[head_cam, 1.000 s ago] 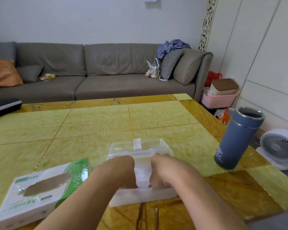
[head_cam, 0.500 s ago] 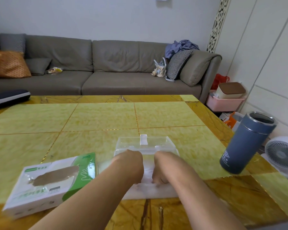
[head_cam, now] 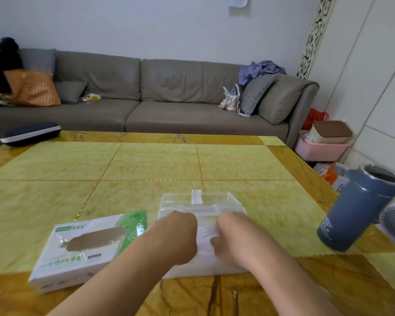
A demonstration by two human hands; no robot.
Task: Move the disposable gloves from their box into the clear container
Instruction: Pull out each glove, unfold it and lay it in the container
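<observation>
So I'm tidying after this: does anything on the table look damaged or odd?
The glove box beside the clear container has a ragged, torn-looking opening on top. The blue flask stands without a lid near the table's right edge.

One head-worn wide view looks forward and down across the table (head_cam: 146,165), hands close below.
</observation>
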